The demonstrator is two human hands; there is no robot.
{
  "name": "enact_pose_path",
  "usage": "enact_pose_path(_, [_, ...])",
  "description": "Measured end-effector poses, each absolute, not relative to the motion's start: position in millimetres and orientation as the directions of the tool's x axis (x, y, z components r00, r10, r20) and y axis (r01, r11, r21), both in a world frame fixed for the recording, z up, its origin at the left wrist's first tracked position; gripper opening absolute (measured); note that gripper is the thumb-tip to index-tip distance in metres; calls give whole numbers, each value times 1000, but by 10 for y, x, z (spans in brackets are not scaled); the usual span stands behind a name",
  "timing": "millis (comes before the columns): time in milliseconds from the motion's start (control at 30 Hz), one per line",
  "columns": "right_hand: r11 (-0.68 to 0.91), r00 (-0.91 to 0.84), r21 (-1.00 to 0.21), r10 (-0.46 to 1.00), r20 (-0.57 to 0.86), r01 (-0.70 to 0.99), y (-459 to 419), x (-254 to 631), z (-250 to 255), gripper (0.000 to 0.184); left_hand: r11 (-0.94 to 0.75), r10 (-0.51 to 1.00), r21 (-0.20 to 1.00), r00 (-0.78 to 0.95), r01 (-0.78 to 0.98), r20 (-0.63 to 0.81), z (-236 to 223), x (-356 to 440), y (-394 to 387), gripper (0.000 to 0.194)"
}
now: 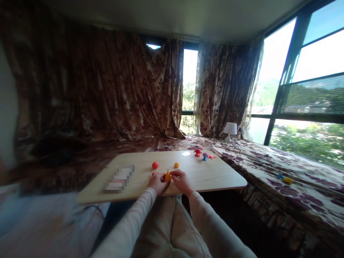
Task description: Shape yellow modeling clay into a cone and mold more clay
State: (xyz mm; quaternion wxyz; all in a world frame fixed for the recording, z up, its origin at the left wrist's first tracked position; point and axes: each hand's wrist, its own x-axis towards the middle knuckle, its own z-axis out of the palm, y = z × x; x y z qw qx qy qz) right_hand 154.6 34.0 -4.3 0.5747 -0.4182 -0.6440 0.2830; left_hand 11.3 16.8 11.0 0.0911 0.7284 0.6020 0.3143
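Note:
Near the front edge of the table, my left hand (159, 185) is closed around a small yellow-orange toy (167, 176) with a narrow, pointed top. From the other side, the bent fingers of my right hand (183, 181) press together against it, near its top. The toy's lower part is partly hidden by my fingers. A bit of something red (154, 174) shows just behind my left hand, mostly covered. Farther back on the table are a red-orange ball (155, 165) and a small yellow toy (176, 165).
A red toy (197, 153), a blue toy (205, 156) and a flat pink-orange piece (212, 156) sit at the table's (139, 157) far right. A blurred-out flat object (119, 179) lies on the left. A white lamp (230, 131) and a yellow-and-blue toy (287, 180) rest on the flowered cover.

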Motion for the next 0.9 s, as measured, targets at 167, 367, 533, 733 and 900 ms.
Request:
enact_pose_path(167, [464,-65,-841,883,465,277,370,1569,-85,12,-261,937,502,90,825,338,124,108,168,31])
enact_pose_path(367, [421,-107,-858,907,408,295,392,1574,-99,20,-250,941,481,95,840,323,148,110,153,29])
enact_pose_path(533, [372,-103,-896,928,357,242,380,1642,-60,20,-244,939,459,90,854,333,168,141,127,30])
enact_pose_path(733, [344,-38,-923,939,342,173,357,1655,-34,18,-215,933,425,57,879,355,188,214,106,30])
enact_pose_path(900, [397,-13,-907,917,399,137,298,1615,14,16,-208,934,407,57,890,352,188,230,103,25])
